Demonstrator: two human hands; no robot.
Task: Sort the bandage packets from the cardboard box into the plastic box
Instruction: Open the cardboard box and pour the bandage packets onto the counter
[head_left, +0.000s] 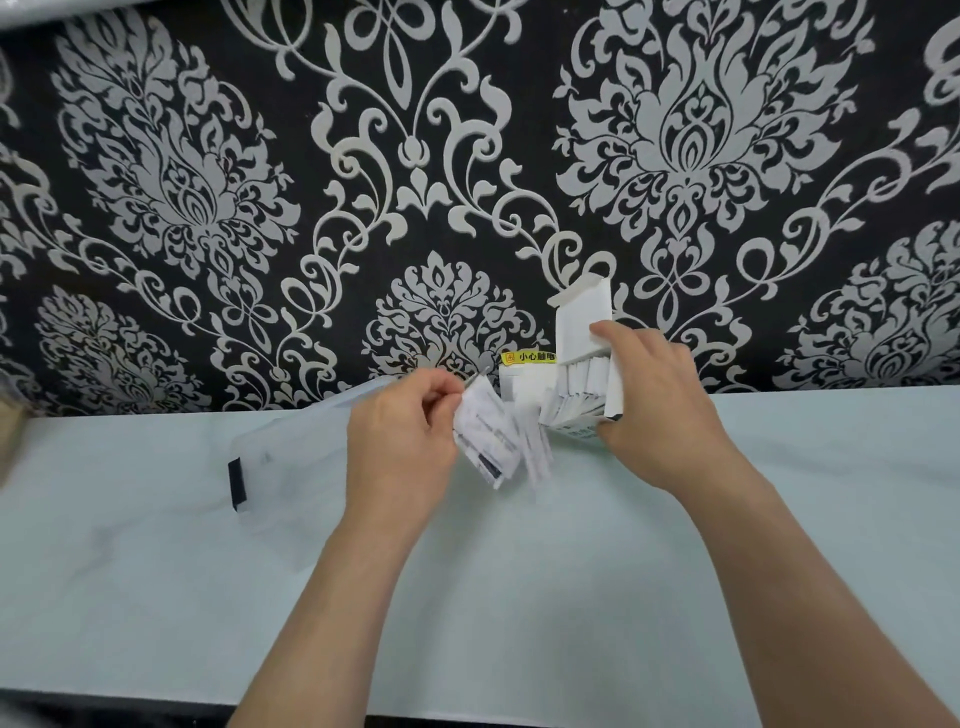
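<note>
Two forearms of ours come in from the near edge over the pale bench (519, 613), which takes up the whole lower half of the view. Further out, our left grip (400, 441) is a bare hand with its fingers curled and thumb pressed in, pinching a little fan of bandage packets (488, 441). They're white paper with dark print, and they hang down from the fingertips clear of the bench top. Just right of them, our right grip (660, 410) is wrapped round the cardboard box (582, 322), thumb on the upper face and the other fingers hidden behind and under it. That box is white, held up off the bench and tipped so its open mouth points left towards the other hand, with the flap sticking up at the top. More packets (582, 387) are packed edge-on in the mouth, some poking out. The plastic box (291, 457) lies on the bench to the left, partly behind the left wrist. It's see-through, so we honestly can't make out its lid or what's in it, only a dark latch (237, 483) at its left end. Behind the hands a yellow label (530, 357) with dark characters sits low on the wall (467, 156), which is black wallpaper with big silver-grey floral swirls.
</note>
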